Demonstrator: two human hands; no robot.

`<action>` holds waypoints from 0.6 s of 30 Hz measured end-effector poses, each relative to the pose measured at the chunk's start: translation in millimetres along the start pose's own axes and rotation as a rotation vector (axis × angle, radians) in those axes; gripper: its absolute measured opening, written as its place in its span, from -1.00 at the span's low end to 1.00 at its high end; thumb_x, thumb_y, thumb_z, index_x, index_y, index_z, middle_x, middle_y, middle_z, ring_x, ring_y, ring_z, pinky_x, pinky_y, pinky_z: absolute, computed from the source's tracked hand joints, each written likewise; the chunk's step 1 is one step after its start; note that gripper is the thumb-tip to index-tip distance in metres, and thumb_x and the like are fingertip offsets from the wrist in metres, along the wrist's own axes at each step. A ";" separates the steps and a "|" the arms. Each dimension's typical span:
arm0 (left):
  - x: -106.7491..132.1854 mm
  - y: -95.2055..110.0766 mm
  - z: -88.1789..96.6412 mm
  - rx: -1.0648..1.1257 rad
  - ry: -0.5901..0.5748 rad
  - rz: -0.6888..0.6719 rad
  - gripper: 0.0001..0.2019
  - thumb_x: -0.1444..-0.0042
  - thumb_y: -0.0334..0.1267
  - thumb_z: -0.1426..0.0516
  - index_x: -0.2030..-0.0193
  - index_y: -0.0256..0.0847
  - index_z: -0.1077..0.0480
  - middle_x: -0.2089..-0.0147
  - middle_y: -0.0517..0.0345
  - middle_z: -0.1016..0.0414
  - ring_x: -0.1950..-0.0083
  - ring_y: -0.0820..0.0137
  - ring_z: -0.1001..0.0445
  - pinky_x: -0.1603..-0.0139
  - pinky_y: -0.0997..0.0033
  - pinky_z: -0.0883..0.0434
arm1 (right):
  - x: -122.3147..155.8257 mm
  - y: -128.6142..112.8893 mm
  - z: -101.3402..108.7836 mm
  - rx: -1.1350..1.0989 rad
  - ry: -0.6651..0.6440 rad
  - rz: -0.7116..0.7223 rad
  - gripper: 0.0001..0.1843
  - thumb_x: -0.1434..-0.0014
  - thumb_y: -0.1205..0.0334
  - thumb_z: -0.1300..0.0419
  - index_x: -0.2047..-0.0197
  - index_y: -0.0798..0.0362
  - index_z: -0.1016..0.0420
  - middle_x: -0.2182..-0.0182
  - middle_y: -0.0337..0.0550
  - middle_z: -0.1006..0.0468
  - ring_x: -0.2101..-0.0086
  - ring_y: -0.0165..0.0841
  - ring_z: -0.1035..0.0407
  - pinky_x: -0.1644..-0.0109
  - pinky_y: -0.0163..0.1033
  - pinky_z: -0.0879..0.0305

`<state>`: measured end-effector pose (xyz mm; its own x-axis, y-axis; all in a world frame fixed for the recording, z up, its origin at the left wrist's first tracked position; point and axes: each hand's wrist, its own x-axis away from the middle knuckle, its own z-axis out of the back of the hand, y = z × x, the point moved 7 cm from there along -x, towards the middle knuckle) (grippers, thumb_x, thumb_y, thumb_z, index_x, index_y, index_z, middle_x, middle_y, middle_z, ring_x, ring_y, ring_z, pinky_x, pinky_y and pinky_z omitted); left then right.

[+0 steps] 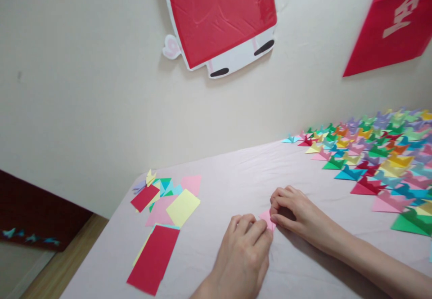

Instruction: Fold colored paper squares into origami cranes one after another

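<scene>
In the head view, the right hand (pixel 299 209) pinches a small pink paper (pixel 267 216) on the surface (pixel 222 191), thumb and fingertip close together. The left hand (pixel 243 245) bends its fingers over the other side, maybe so it won't slide, but I cannot tell how tightly. Paper cranes (pixel 367 187) sit in rows on the right, perhaps to stay neat; colored sheets (pixel 184 207) lie left.

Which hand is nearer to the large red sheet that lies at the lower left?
Left. The left hand is right of the red sheet, without touching it; the right hand is farther right, past the left.
</scene>
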<state>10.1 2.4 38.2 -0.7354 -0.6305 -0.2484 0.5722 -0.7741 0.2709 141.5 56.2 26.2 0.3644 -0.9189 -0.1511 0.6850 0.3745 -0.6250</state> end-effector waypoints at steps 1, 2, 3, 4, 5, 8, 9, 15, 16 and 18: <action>-0.5 0.4 0.6 -0.002 0.003 0.001 -0.70 -0.25 -0.41 -0.05 -0.10 -0.17 -0.35 -0.03 0.06 -0.48 -0.04 0.23 -0.32 -0.08 0.18 -0.31 | 0.0 -0.4 0.1 0.006 0.001 -0.002 -0.82 -0.19 0.32 -0.15 0.46 0.00 -0.42 0.31 -0.14 -0.52 0.22 -0.22 -0.32 0.09 -0.06 -0.22; -1.1 0.8 1.0 -0.003 0.003 0.002 -0.72 -0.25 -0.41 -0.05 -0.08 -0.17 -0.36 -0.02 0.06 -0.48 -0.03 0.23 -0.33 -0.07 0.17 -0.31 | -0.1 -0.8 0.1 0.011 0.000 -0.003 -0.82 -0.19 0.33 -0.15 0.45 0.00 -0.42 0.31 -0.14 -0.52 0.22 -0.22 -0.32 0.10 -0.07 -0.22; -1.6 1.1 1.3 -0.003 0.006 0.003 -0.74 -0.25 -0.42 -0.04 -0.06 -0.18 -0.36 -0.01 0.06 -0.48 -0.02 0.23 -0.33 -0.06 0.17 -0.30 | -0.1 -1.0 0.0 0.017 -0.002 -0.007 -0.82 -0.18 0.34 -0.15 0.45 0.00 -0.42 0.31 -0.14 -0.52 0.22 -0.22 -0.32 0.10 -0.07 -0.22; -2.0 1.3 1.3 -0.002 0.006 0.003 -0.76 -0.25 -0.43 -0.04 -0.03 -0.19 -0.37 0.00 0.06 -0.48 -0.02 0.23 -0.33 -0.06 0.17 -0.30 | -0.1 -1.2 -0.2 0.025 -0.006 -0.011 -0.82 -0.18 0.36 -0.15 0.45 0.00 -0.41 0.31 -0.14 -0.52 0.22 -0.22 -0.33 0.11 -0.07 -0.22; -2.3 1.5 0.8 0.000 0.003 0.003 -0.77 -0.25 -0.44 -0.03 0.00 -0.20 -0.37 0.00 0.06 -0.48 -0.01 0.23 -0.33 -0.06 0.17 -0.29 | 0.0 -1.2 -0.4 0.031 -0.009 -0.015 -0.83 -0.17 0.37 -0.15 0.45 0.00 -0.41 0.31 -0.14 -0.52 0.23 -0.22 -0.33 0.12 -0.08 -0.22; -2.7 1.3 -1.4 0.006 -0.009 0.015 -0.81 -0.25 -0.45 -0.02 0.04 -0.22 -0.36 0.00 0.05 -0.47 -0.02 0.22 -0.32 -0.07 0.17 -0.28 | 0.1 -1.4 -0.7 0.044 -0.010 -0.017 -0.84 -0.16 0.39 -0.17 0.45 0.01 -0.42 0.31 -0.15 -0.52 0.22 -0.22 -0.35 0.12 -0.09 -0.22; -2.8 1.1 -2.2 0.008 -0.014 0.022 -0.80 -0.25 -0.45 -0.02 0.04 -0.22 -0.36 0.00 0.05 -0.47 -0.01 0.22 -0.32 -0.07 0.17 -0.28 | 0.1 -1.3 -0.7 0.046 -0.009 -0.016 -0.84 -0.16 0.38 -0.17 0.44 0.01 -0.43 0.31 -0.15 -0.52 0.22 -0.21 -0.35 0.12 -0.09 -0.22; -2.8 0.4 -4.5 0.025 -0.045 0.022 -0.61 -0.21 -0.45 -0.05 -0.18 -0.19 -0.26 -0.05 0.05 -0.44 -0.05 0.19 -0.31 -0.10 0.16 -0.26 | -0.1 -0.4 -2.0 0.041 -0.028 -0.014 -0.83 -0.19 0.37 -0.15 0.43 0.01 -0.43 0.30 -0.14 -0.52 0.21 -0.21 -0.34 0.11 -0.08 -0.21; -2.6 0.3 -4.7 0.022 -0.048 0.017 -0.61 -0.20 -0.45 -0.05 -0.18 -0.17 -0.27 -0.06 0.05 -0.44 -0.06 0.19 -0.30 -0.11 0.15 -0.26 | -0.1 -0.4 -1.9 0.040 -0.026 -0.017 -0.83 -0.19 0.37 -0.15 0.43 0.01 -0.43 0.30 -0.15 -0.52 0.21 -0.21 -0.34 0.11 -0.08 -0.21; -2.2 -0.3 -5.1 0.017 -0.050 0.013 -0.63 -0.20 -0.44 -0.06 -0.15 -0.17 -0.30 -0.06 0.06 -0.44 -0.07 0.19 -0.30 -0.12 0.16 -0.25 | -0.3 -0.9 -1.5 0.041 -0.020 -0.023 -0.83 -0.19 0.38 -0.15 0.43 0.01 -0.43 0.30 -0.15 -0.52 0.22 -0.22 -0.34 0.11 -0.08 -0.21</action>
<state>13.4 3.7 34.0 -0.7453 -0.6367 -0.1978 0.5762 -0.7644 0.2893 139.8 55.9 25.6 0.3606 -0.9248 -0.1215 0.7184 0.3585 -0.5961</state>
